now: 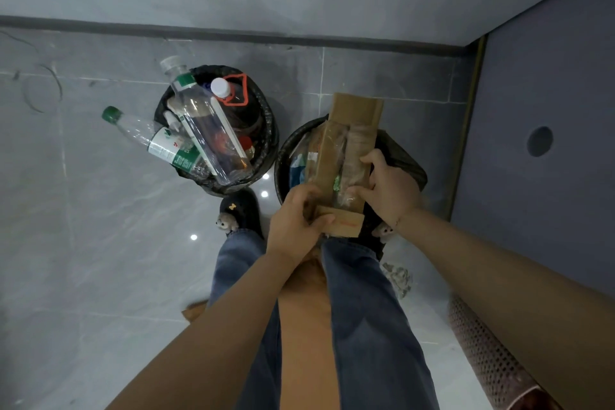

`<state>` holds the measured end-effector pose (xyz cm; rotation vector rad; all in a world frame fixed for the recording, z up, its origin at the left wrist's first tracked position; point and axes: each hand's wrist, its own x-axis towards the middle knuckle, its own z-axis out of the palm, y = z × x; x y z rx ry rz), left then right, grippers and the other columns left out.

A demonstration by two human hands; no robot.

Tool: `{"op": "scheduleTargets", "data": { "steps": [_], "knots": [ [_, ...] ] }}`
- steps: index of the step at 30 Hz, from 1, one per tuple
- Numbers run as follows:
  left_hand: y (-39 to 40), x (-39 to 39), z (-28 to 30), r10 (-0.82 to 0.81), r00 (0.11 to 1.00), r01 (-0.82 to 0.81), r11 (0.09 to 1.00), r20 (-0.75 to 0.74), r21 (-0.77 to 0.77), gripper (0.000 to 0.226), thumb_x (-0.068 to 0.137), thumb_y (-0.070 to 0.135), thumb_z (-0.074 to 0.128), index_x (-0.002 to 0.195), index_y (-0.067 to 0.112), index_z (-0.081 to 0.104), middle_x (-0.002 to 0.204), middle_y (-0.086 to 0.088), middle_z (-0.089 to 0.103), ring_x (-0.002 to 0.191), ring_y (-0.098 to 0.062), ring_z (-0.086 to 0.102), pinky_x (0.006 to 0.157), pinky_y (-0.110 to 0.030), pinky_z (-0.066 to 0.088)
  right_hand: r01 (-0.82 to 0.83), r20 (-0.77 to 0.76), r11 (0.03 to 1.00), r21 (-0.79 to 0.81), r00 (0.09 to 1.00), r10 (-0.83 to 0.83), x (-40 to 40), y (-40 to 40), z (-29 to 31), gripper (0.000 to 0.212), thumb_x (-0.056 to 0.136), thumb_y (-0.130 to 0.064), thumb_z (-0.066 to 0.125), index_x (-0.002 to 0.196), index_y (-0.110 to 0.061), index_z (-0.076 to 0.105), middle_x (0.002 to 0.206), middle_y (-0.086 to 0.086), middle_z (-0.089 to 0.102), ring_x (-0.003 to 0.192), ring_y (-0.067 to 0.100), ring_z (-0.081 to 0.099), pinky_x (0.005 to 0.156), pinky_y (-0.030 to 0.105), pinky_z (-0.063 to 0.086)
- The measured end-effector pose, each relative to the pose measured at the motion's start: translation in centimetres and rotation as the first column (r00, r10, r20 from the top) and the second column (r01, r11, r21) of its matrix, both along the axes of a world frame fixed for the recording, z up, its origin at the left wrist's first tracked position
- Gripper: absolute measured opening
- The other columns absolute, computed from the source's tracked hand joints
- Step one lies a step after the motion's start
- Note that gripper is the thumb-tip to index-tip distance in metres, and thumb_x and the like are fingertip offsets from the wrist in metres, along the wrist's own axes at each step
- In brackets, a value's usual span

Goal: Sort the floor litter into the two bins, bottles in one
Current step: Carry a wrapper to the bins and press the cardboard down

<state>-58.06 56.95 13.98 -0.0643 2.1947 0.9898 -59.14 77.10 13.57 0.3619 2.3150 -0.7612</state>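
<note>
Head view, looking straight down past my jeans, and both my hands are on a long flat brown cardboard piece wrapped with clear plastic film (346, 156). My left hand (296, 226) pinches its near end, thumb laid across the top and fingers curled underneath. My right hand (389, 190) grips its right edge, fingers wrapped round the side. The cardboard sits tilted over the black-lined round bin at one o'clock (409, 163), far end poking out past the rim toward twelve; whether it touches the rim I cannot tell. Paper and wrapper scraps show inside that bin under the cardboard.

Over at eleven o'clock, the second black-lined round bin (266, 123) is heaped with bottles: a big clear plastic bottle with a green label (206, 123) lies across the top, and a white-capped jug with a red handle (233, 90) sits at the far side. A clear plastic bottle with a green cap (139, 130) leans out over the left rim at ten o'clock. At five o'clock, crumpled clear plastic (399, 276) lies on the grey tile floor (100, 210) beside my right leg.
</note>
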Motion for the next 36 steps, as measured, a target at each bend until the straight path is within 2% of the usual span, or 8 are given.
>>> {"op": "scheduleTargets", "data": {
  "steps": [3,6,10,14,19,23,27,36],
  "knots": [
    [0.1,0.0,0.2,0.154,0.982,-0.157,0.987,0.113,0.017,0.073,0.076,0.021,0.075,0.132,0.043,0.032,0.117,0.024,0.055,0.103,-0.007,0.060,0.088,-0.029,0.049,0.070,-0.084,0.997,-0.031,0.994,-0.072,-0.5,0.2,0.6,0.053,0.080,-0.032,0.072,0.119,-0.017,0.039,0.089,-0.004,0.053,0.077,0.015,0.055,0.061,0.035,0.049],
    [-0.2,-0.2,-0.7,0.111,0.983,-0.112,0.994,0.147,0.003,0.084,0.076,0.020,0.075,0.142,0.043,0.028,0.128,0.021,0.051,0.113,-0.008,0.055,0.094,-0.030,0.044,0.314,-0.342,0.949,-0.004,0.892,-0.297,-2.5,1.4,0.3,0.072,0.073,-0.024,0.077,0.131,-0.013,0.037,0.128,0.009,0.042,0.113,0.019,0.045,0.089,0.025,0.041],
    [-0.8,-0.2,-1.7,0.084,0.971,-0.100,0.993,0.223,0.062,0.084,0.080,0.014,0.073,0.148,0.035,0.028,0.131,0.009,0.046,0.119,-0.013,0.049,0.100,-0.030,0.040,0.265,-0.148,0.926,-0.268,0.939,-0.311,-5.4,2.2,-0.4,0.092,0.077,-0.020,0.077,0.149,-0.025,0.019,0.151,0.002,0.024,0.136,0.014,0.025,0.115,0.039,0.026],
    [-1.6,0.7,-1.8,0.130,0.941,-0.191,0.966,0.313,0.172,0.084,0.082,0.009,0.067,0.146,0.045,0.026,0.132,0.007,0.052,0.122,-0.011,0.050,0.107,-0.036,0.040,0.165,-0.317,0.930,-0.327,0.908,-0.273,-3.5,1.3,0.7,0.046,0.090,-0.028,0.058,0.135,-0.029,0.047,0.131,-0.009,0.044,0.123,0.009,0.042,0.102,0.043,0.044],
    [-0.1,1.6,-1.1,0.198,0.908,-0.281,0.941,0.368,0.186,0.078,0.092,0.010,0.058,0.142,0.055,0.019,0.137,0.006,0.053,0.121,-0.012,0.053,0.103,-0.043,0.046,-0.064,-0.355,0.991,0.117,0.930,0.101,1.7,-1.1,1.0,0.036,0.096,-0.032,0.046,0.109,-0.009,0.070,0.153,-0.001,0.032,0.113,0.021,0.049,0.069,0.037,0.054],
    [1.1,1.9,-1.2,0.237,0.904,-0.313,0.934,0.356,0.171,0.079,0.093,0.009,0.055,0.137,0.064,0.019,0.144,0.000,0.048,0.127,-0.017,0.050,0.104,-0.042,0.045,0.133,-0.290,0.988,0.079,0.951,-0.105,1.9,-2.7,1.0,0.036,0.098,-0.029,0.040,0.107,-0.006,0.067,0.150,-0.002,0.038,0.104,0.023,0.057,0.073,0.033,0.052],
    [2.8,1.9,-0.8,0.276,0.922,-0.308,0.948,0.272,0.084,0.072,0.093,0.010,0.057,0.148,0.040,0.024,0.142,0.003,0.050,0.125,-0.011,0.050,0.106,-0.028,0.041,0.294,-0.251,0.953,0.077,0.930,-0.267,0.1,-3.0,1.7,0.051,0.094,-0.051,0.038,0.129,-0.014,0.044,0.129,0.003,0.059,0.101,0.024,0.063,0.070,0.033,0.051],
    [2.5,3.4,-1.3,0.230,0.910,-0.309,0.931,0.345,0.193,0.066,0.088,0.016,0.067,0.146,0.027,0.038,0.149,0.000,0.042,0.137,-0.012,0.039,0.113,-0.028,0.035,0.371,-0.074,0.916,0.152,0.928,-0.364,0.9,-6.1,-0.8,0.101,0.074,-0.059,0.068,0.148,-0.022,0.009,0.160,-0.001,-0.011,0.131,0.035,0.033,0.098,0.046,0.041]
  ]
}}
